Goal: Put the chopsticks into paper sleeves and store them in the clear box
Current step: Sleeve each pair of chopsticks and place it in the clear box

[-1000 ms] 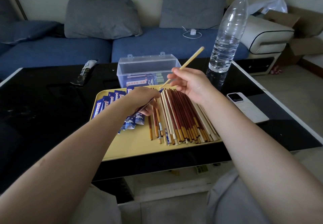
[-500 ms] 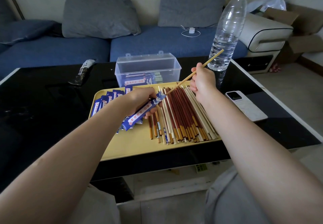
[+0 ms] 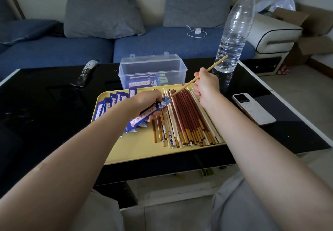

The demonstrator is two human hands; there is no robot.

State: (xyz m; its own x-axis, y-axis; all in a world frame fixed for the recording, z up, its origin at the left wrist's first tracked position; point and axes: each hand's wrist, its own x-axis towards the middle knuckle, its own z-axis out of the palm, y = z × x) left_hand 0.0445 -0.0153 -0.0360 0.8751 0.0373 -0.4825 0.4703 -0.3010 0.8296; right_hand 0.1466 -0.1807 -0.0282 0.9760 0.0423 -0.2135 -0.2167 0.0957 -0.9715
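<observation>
Since half a second ago, little has shifted: right hand (image 3: 205,85) sits about where it was, chopstick tip now at the sleeve's mouth.

Head view: left hand (image 3: 144,103), frame centre, fingers curled round a blue paper sleeve (image 3: 148,114), which slants from lower left to upper right. Right hand pinches a light wooden chopstick (image 3: 198,76); its lower tip meets the sleeve's open end, upper end points at the water bottle (image 3: 234,31) in the upper right. Loose chopsticks (image 3: 187,117), red-brown and pale, lie in a row on the right half of the yellow tray (image 3: 137,149). Empty sleeves (image 3: 108,104) fan out on the tray's left side. Clear box (image 3: 153,70) stands just behind the tray, lid up, filled sleeves inside. Phone (image 3: 254,109) lies on the black bench (image 3: 45,108) right of the tray. Dark wrapper (image 3: 86,73) at upper left of the bench.
</observation>
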